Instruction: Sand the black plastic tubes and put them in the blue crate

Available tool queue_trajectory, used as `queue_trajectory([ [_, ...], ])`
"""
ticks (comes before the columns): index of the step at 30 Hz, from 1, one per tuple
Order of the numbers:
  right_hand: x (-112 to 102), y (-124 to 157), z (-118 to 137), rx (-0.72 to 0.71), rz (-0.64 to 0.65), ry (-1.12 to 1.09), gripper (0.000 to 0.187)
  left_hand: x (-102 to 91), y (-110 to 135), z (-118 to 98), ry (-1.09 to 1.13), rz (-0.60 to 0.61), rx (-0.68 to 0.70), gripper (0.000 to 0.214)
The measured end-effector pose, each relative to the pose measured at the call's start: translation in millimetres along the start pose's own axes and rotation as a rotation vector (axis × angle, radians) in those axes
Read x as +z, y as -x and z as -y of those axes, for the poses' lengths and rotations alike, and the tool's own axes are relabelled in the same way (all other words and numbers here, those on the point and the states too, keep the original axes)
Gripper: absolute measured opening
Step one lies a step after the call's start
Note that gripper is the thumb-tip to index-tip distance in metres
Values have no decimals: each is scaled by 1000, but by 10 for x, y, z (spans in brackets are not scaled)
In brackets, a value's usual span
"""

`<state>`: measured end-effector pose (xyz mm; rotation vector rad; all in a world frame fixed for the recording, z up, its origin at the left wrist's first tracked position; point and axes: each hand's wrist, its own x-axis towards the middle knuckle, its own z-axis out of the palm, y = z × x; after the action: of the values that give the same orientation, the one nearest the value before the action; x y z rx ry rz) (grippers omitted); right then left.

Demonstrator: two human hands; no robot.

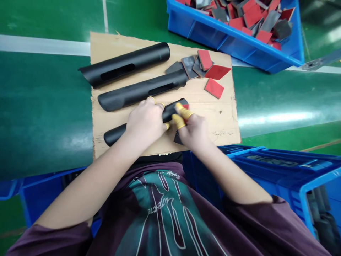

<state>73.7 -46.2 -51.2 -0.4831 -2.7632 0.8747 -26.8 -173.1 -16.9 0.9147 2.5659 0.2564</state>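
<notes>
green conveyor belt (39, 117) under a cardboard sheet (215, 121) and black tubes (125, 64).

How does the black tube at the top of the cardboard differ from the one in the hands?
The top black tube lies untouched on the cardboard sheet, while the held tube is gripped by the left hand and right hand. The top tube shows a long slot; the hands hide any slot on the held one. The top tube's left end is slanted, the held one's rounded. Both are matte black.
</notes>
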Motion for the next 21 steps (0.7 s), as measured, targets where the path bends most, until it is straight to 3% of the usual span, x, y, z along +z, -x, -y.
queue_trajectory([
  [3,33,29,-25,-65,29,31,40,-14,-18,4,-24,25,-15,37],
  [7,-47,-19,-55,0,-7,67,40,-31,-20,-7,-31,30,-33,35],
  [12,-76,-48,-10,-17,133,153,42,-24,-25,-2,-12,33,-20,36],
  [16,-87,-60,-34,17,37,159,43,-2,-44,17,-6,23,-26,35],
  [21,-79,-99,11,-17,171,187,43,-12,-52,10,-27,39,-39,38],
])
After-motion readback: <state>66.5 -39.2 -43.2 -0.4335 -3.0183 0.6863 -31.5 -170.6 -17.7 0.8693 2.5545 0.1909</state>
